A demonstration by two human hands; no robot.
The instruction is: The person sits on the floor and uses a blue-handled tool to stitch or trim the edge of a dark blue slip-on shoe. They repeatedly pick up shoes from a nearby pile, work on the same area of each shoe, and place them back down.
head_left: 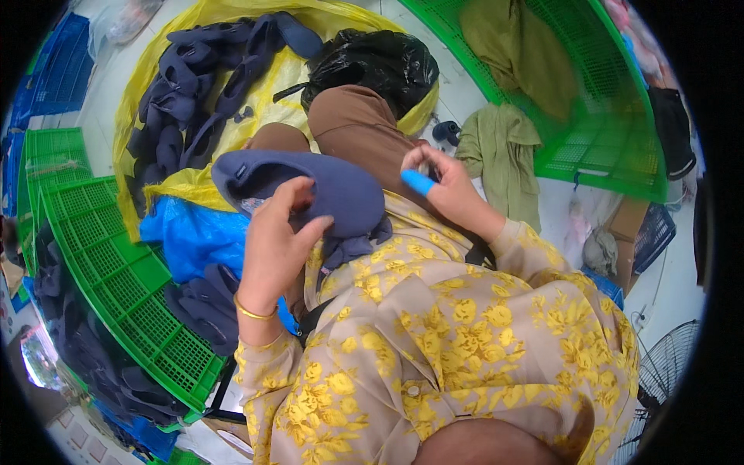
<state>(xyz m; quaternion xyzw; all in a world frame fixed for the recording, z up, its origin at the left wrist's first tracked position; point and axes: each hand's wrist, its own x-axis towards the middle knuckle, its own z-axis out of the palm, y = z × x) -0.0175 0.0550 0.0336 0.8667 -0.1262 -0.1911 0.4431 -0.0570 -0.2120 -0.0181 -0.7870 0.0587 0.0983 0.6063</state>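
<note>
A navy blue slipper-like shoe (pixel 341 186) lies across my lap, its opening toward the left and a small dark label inside. My left hand (pixel 275 240) is at the shoe's near edge, fingers and thumb curved apart with a gap between them; it wears a gold bangle. Some dark blue cloth (pixel 349 249) lies under the shoe's near side. To the right of the shoe, my right hand (pixel 446 182) is raised with thumb and fingers pinched together. Blue tape wraps one of its digits. Whatever the pinch holds is too small to make out.
Several navy shoes (pixel 174 101) lie on a yellow plastic sheet (pixel 271 89), beside a black plastic bag (pixel 380 66). More fill the green crate (pixel 128 287) at left. At right stand a thread spool (pixel 446 132), olive cloth (pixel 500 151), a large green basket (pixel 612 151) and a fan (pixel 670 360).
</note>
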